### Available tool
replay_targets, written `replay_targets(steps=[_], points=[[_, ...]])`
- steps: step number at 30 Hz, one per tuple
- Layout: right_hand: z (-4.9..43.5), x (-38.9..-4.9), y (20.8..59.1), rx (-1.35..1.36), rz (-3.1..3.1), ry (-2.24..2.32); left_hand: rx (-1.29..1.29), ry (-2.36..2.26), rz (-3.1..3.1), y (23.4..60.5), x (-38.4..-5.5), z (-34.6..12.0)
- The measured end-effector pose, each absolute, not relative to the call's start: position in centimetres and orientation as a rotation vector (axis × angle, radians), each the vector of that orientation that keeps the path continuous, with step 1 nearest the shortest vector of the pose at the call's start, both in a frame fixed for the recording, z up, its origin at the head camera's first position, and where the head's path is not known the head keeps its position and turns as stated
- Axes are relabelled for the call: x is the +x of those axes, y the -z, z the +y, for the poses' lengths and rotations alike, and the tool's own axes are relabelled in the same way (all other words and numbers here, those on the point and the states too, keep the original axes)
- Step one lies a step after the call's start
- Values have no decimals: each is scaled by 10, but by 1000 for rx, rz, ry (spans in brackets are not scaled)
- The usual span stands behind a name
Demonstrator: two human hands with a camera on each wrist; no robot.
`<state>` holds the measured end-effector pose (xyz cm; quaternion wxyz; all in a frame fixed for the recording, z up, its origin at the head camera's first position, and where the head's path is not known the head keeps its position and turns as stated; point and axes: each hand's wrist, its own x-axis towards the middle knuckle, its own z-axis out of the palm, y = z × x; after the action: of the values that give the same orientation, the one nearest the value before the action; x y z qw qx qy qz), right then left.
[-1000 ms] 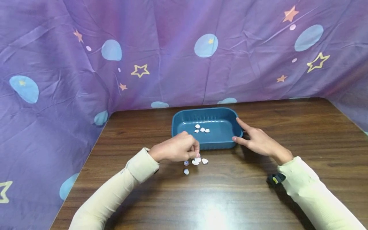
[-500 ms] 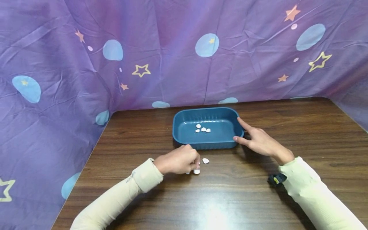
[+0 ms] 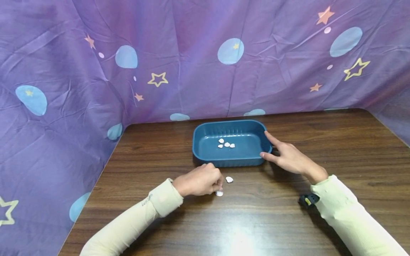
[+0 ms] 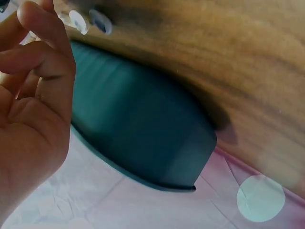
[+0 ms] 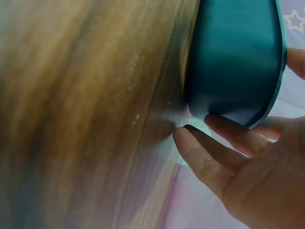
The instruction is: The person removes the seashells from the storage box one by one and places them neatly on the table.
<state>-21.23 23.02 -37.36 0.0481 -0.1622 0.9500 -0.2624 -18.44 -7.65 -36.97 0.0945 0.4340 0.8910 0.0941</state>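
My left hand point(image 3: 201, 180) is in front of the blue-green plastic basin point(image 3: 232, 163), its curled fingertips at a small white shell point(image 3: 219, 193) on the table. They appear to pinch that shell, but the contact is partly hidden, and the left wrist view cuts off the fingertips. Another white shell point(image 3: 229, 180) lies a little to the right, nearer the basin. My right hand point(image 3: 289, 156) rests against the basin's right end with thumb and forefinger spread. In the right wrist view its fairly straight fingers point(image 5: 233, 136) touch the basin's outer wall.
Several white shells point(image 3: 227, 144) lie inside the basin on its floor. Everything stands on a brown wood-grain table point(image 3: 269, 220). A purple curtain point(image 3: 198, 78) printed with stars hangs close behind the table and along its left side.
My left hand has moved toward the table's near edge, and one shell has shifted that way with its fingertips. The hand now covers other shells seen earlier. My right hand stays at the basin.
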Motion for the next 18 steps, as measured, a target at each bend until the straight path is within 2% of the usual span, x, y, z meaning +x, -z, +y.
replay_targets(steps=[6,11,18], points=[[230,-213,372,-500,2897,798,1316,-385,2615,351,-188,-79],[230,-213,371,-509,2906,800,1370,-476,2624,319,-202,-81],[232,-212,374,-529,2918,801,1215,-585,2660,287,-236,-81]])
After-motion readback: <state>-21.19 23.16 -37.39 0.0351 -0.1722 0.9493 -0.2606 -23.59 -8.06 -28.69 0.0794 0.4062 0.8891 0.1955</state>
